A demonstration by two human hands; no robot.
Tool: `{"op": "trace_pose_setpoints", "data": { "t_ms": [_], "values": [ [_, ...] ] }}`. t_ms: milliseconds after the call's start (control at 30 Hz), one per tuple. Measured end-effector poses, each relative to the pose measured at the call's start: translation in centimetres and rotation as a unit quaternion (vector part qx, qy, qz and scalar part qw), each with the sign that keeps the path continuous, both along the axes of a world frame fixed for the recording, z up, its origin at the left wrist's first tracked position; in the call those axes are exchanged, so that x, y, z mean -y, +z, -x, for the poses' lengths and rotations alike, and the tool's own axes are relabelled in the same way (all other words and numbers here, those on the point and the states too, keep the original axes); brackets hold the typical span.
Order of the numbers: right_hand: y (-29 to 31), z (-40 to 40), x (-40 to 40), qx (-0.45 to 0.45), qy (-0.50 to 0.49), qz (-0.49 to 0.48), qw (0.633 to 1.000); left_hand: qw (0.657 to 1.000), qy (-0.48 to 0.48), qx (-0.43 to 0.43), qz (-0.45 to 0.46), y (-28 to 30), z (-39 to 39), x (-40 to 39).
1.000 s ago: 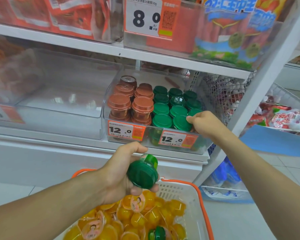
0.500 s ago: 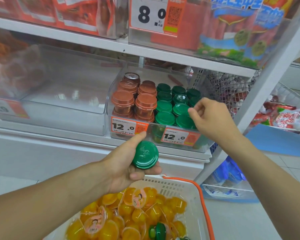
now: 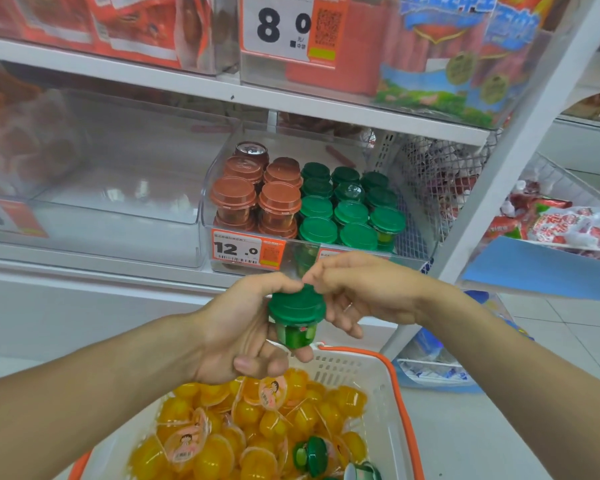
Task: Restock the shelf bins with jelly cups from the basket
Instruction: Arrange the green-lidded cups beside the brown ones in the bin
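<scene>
Both hands meet over the basket (image 3: 388,403): the left hand (image 3: 243,334) grips a green jelly cup (image 3: 297,315) upright, the right hand (image 3: 357,296) pinches its lid edge, fingertips hidden behind the lid; the shelf bin (image 3: 413,216) behind holds green and brown cups, its second price tag covered by the hands

Red snack packs (image 3: 146,26) on top shelf; "8.0" price tag (image 3: 284,27); red-white bags (image 3: 568,226) at right.
</scene>
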State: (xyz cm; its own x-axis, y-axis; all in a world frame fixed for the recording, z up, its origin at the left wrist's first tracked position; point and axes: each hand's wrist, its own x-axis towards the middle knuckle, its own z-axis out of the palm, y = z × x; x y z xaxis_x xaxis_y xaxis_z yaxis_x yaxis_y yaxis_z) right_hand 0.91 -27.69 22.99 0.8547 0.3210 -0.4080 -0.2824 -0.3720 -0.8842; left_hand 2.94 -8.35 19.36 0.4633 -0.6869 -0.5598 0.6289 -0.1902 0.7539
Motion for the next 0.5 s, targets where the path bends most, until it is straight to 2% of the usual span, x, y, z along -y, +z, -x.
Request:
{"op": "trace_pose_setpoints", "data": {
  "t_ms": [100, 200, 333, 400, 500],
  "values": [
    [0.4, 0.2, 0.4, -0.047, 0.031, -0.015, 0.998, 0.999, -0.020, 0.037, -0.031, -0.1, 0.3, 0.0],
    [0.1, 0.2, 0.6, -0.053, 0.039, -0.032, 0.997, 0.991, -0.051, 0.090, -0.089, -0.2, 0.4, 0.0],
    [-0.1, 0.1, 1.1, -0.066, 0.017, -0.071, 0.995, 0.996, -0.047, 0.051, -0.055, -0.4, -0.1, 0.1],
    [1.1, 0.0, 2.1, -0.037, -0.014, -0.050, 0.998, 0.998, -0.021, 0.044, -0.029, -0.4, -0.3, -0.1],
    [4.2, -0.2, 4.6, 0.093, -0.128, 0.041, 0.987, 0.998, 0.025, 0.054, -0.035, -0.6, -0.7, -0.5]
  ]
}}
